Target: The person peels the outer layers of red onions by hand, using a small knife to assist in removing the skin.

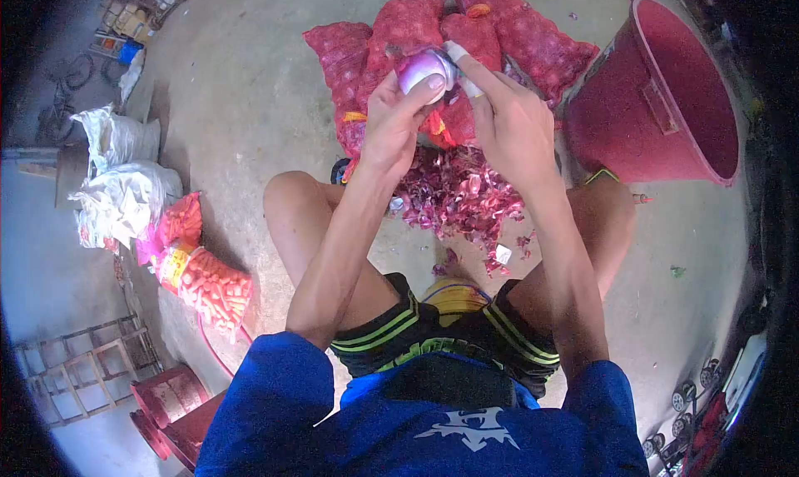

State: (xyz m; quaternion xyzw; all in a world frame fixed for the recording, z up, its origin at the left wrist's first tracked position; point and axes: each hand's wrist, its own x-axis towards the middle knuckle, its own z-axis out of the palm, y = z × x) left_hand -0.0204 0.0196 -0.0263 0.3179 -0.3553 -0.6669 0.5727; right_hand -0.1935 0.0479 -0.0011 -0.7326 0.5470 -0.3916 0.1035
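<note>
My left hand [394,119] is closed around a red onion [423,73], its thumb lying across the smooth white and purple surface. At the onion's right side is my right hand [509,115], with white wraps on the tips of its fingers. Those fingers are bent against the onion's edge, where something dark and thin shows; I cannot make out whether it is loose skin or a tool. Below both hands, a heap of purple onion skins [466,196] covers the floor between my legs. Red mesh sacks of onions [404,27] lie just beyond the hands.
A large dark red tub [612,119] is tilted at the right, its mouth facing right. White sacks [129,190] and a clear bag of orange pieces [212,281] are on the left. Red stools [171,398] are at lower left; wheeled items [687,398] line the right edge.
</note>
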